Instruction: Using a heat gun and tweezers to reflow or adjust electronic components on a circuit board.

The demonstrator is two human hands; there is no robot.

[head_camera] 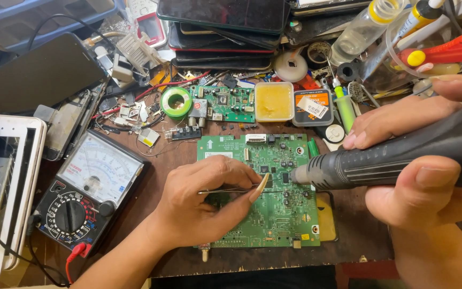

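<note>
green circuit board (274, 214) mid-bench, right of multimeter (89, 192) | left hand (199, 200) pinches tweezers (231, 190) over board | right hand (423, 160) grips hot-air tool (380, 160), nozzle at board | rework underway, no part lifted

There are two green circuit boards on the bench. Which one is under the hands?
The larger circuit board nearest the viewer; the left hand rests on it with tweezers. The smaller board lies farther back, untouched.

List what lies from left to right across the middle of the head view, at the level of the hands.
White tablet frame → analog multimeter → left hand holding tweezers → green circuit board → grey hot-air tool → right hand.
</note>
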